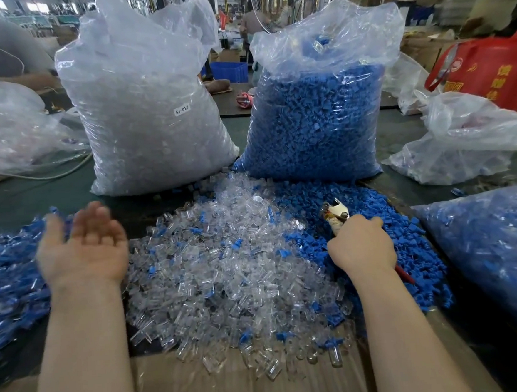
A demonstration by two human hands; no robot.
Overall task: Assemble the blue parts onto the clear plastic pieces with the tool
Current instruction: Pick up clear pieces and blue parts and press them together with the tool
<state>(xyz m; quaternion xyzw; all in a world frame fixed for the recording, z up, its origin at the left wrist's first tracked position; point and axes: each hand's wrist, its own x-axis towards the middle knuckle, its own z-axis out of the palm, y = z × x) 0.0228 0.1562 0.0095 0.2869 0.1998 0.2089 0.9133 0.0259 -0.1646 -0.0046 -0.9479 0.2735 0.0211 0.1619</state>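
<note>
A heap of clear plastic pieces (234, 258) covers the middle of the table, with a few blue parts mixed in. A pile of loose blue parts (385, 239) lies to its right. My right hand (361, 243) grips the pliers-like tool (336, 213), its jaws pointing up and away over the blue pile, with a small piece between them. My left hand (83, 244) hovers palm up and blurred above the left pile of assembled blue-and-clear pieces (8, 274), fingers spread, holding nothing.
Two tall bags stand behind the heaps: one of clear pieces (150, 111), one of blue parts (316, 115). A bag of assembled pieces (493, 249) lies at the right. Cardboard (234, 390) lines the near edge. More bags and a red bag (493, 72) sit farther back.
</note>
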